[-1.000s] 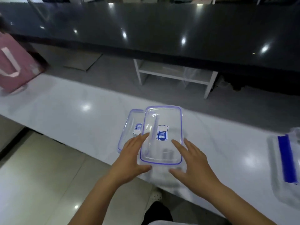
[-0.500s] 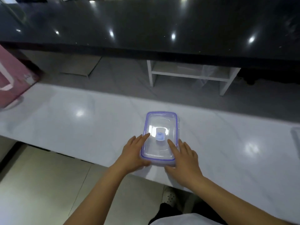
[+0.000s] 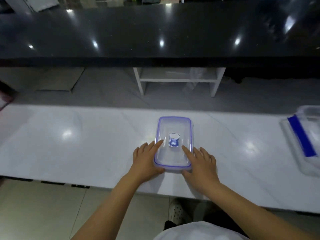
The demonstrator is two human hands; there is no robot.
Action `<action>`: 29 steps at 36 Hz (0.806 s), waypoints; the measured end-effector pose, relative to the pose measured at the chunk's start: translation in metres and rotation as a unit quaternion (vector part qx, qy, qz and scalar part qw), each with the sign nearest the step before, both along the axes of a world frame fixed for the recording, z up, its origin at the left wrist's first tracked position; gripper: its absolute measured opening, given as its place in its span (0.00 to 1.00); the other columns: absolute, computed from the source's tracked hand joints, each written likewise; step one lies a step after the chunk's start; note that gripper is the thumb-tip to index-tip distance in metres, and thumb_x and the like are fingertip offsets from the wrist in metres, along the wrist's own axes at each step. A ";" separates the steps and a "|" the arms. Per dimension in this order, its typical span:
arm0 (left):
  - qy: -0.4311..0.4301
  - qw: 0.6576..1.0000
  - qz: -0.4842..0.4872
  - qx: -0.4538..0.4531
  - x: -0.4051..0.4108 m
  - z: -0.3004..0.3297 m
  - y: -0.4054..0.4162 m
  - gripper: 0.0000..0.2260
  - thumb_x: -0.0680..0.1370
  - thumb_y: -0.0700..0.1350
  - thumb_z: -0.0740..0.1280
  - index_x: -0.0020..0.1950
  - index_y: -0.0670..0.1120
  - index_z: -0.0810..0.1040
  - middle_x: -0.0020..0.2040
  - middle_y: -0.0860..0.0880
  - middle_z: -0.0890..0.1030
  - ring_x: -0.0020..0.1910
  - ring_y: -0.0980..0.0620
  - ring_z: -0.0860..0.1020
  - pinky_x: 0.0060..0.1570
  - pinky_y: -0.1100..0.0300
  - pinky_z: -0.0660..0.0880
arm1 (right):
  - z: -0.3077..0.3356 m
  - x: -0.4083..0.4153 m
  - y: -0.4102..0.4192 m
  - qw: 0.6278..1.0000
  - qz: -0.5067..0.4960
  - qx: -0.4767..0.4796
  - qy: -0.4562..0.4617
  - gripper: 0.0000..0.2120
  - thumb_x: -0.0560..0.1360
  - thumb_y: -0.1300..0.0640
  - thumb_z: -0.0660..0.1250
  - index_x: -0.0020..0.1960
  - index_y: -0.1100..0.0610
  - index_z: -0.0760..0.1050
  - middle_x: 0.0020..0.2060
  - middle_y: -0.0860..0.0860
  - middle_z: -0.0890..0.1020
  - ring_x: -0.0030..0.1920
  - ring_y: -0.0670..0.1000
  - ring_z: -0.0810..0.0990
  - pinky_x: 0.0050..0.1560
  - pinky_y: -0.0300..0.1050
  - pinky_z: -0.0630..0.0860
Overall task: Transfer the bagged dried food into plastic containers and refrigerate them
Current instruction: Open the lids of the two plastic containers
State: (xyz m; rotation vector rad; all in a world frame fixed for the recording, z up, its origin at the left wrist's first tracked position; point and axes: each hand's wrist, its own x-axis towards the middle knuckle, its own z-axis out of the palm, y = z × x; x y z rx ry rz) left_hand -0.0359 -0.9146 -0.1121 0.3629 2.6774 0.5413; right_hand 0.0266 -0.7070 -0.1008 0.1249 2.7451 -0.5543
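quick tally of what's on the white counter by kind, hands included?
Hands: 2, left hand and right hand, both on the lidded container
Clear container with blue-rimmed lid: 1
Clear container with blue strip, right edge, partly cut off: 1
Pink item, left edge, mostly out of view: 1
Total: 5

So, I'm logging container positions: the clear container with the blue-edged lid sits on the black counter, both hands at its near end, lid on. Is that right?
Not quite. In the head view the container rests on the white marble counter, not the black counter beyond it. The rest holds: left hand and right hand are at its near end, lid on.
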 end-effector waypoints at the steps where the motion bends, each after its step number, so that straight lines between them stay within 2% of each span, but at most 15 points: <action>1: -0.003 1.000 -0.007 -0.003 -0.003 0.000 0.007 0.47 0.67 0.61 0.73 0.79 0.61 0.50 0.79 0.55 0.60 0.78 0.46 0.56 0.76 0.46 0.53 | -0.001 0.000 0.005 1.000 -0.009 -0.006 -0.001 0.37 0.78 0.40 0.61 0.79 0.39 0.42 0.79 0.49 0.55 0.79 0.56 0.47 0.76 0.54 0.46; 7: -0.020 0.998 -0.034 -0.051 -0.022 0.000 0.028 0.52 0.63 0.63 0.75 0.79 0.61 0.47 0.78 0.51 0.61 0.77 0.43 0.58 0.74 0.44 0.57 | 0.006 -0.003 0.034 1.000 0.018 -0.008 -0.021 0.37 0.78 0.39 0.61 0.79 0.39 0.43 0.80 0.50 0.54 0.79 0.56 0.48 0.75 0.54 0.48; 10: -0.037 0.997 -0.020 -0.068 -0.018 0.010 0.030 0.57 0.63 0.65 0.77 0.79 0.61 0.40 0.81 0.45 0.52 0.79 0.41 0.52 0.75 0.42 0.54 | 0.018 -0.003 0.045 0.998 0.034 -0.038 -0.042 0.41 0.76 0.37 0.64 0.79 0.38 0.41 0.80 0.51 0.51 0.79 0.56 0.47 0.76 0.56 0.48; 13: -0.023 0.999 0.018 -0.039 -0.009 0.026 0.044 0.56 0.65 0.70 0.73 0.79 0.62 0.38 0.82 0.44 0.47 0.80 0.40 0.49 0.75 0.41 0.53 | 0.035 0.011 0.069 0.998 0.020 -0.059 -0.025 0.41 0.75 0.34 0.62 0.78 0.36 0.40 0.81 0.48 0.48 0.80 0.54 0.45 0.76 0.58 0.46; 16: 0.024 0.999 0.022 0.012 0.010 0.048 0.084 0.49 0.68 0.69 0.71 0.80 0.61 0.44 0.82 0.46 0.49 0.80 0.42 0.51 0.76 0.43 0.55 | 0.058 0.042 0.109 0.997 -0.022 -0.068 0.021 0.37 0.76 0.33 0.60 0.77 0.34 0.41 0.80 0.43 0.45 0.80 0.51 0.41 0.76 0.57 0.43; 20: 0.051 0.996 -0.032 0.073 0.056 0.075 0.166 0.42 0.74 0.65 0.68 0.80 0.63 0.45 0.82 0.51 0.43 0.81 0.47 0.43 0.77 0.47 0.48 | 0.080 0.099 0.184 0.990 -0.106 -0.062 0.067 0.35 0.76 0.32 0.58 0.77 0.34 0.44 0.80 0.40 0.45 0.79 0.48 0.40 0.77 0.53 0.42; 24: 0.050 0.989 -0.093 0.107 0.106 0.080 0.260 0.42 0.75 0.65 0.67 0.78 0.66 0.42 0.81 0.56 0.35 0.80 0.50 0.39 0.77 0.48 0.46 | 0.092 0.169 0.264 0.972 -0.208 -0.053 0.100 0.36 0.74 0.30 0.59 0.77 0.37 0.51 0.79 0.40 0.50 0.79 0.47 0.43 0.77 0.53 0.46; 29: 0.016 0.980 -0.169 0.105 0.166 0.073 0.370 0.42 0.73 0.67 0.67 0.78 0.66 0.42 0.81 0.57 0.36 0.81 0.50 0.40 0.77 0.49 0.47 | 0.095 0.263 0.355 0.939 -0.314 -0.075 0.119 0.34 0.74 0.36 0.65 0.75 0.34 0.54 0.79 0.41 0.52 0.79 0.47 0.44 0.78 0.57 0.48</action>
